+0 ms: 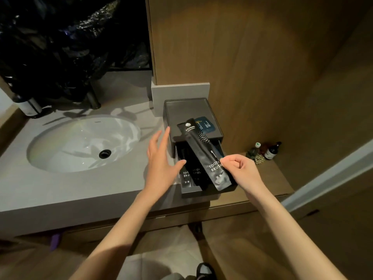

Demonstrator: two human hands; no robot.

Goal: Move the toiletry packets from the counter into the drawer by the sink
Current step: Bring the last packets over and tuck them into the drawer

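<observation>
Right hand (240, 168) pinched the lower end of a black toothbrush packet (201, 150) between thumb and curled fingers. It held the packet slanted above the open drawer (201, 196), upper end over the top of the black box (187, 110). That grip near one end probably let the packet be swung into line with the other packets (190, 176) already lying lengthways inside. Left hand (159, 158) was spread, fingers straight, holding nothing, thumb at the drawer's left edge, likely to steady it on the grey worktop (80, 188) beside the sink (80, 142). A blue packet (205, 125) lay on the box's top tray, apparently awaiting its turn
</observation>
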